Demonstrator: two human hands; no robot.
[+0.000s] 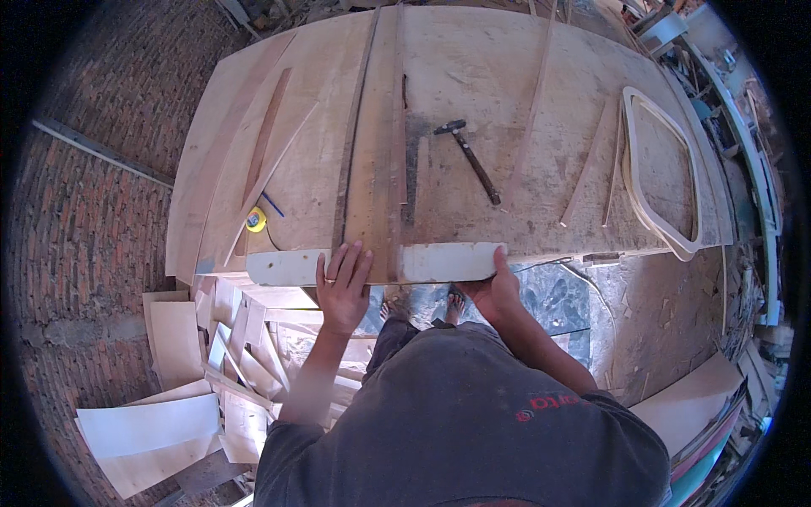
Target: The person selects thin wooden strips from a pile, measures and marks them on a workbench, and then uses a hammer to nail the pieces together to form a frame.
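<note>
At the near edge of the workbench, a white-faced wooden piece with rounded corners lies to the right of a brown plank. A matching white section shows on the left; I cannot tell whether the two are one piece. My left hand lies with its fingers stretched forward, over the inner end of the left section and the plank's end. My right hand grips the right end of the white-faced piece, thumb at its top edge, with the other fingers mostly hidden below.
On the wooden workbench lie a hammer, a yellow tape measure, a blue pen, several thin strips and a rounded wooden frame. Offcuts heap at the lower left, beside a brick wall.
</note>
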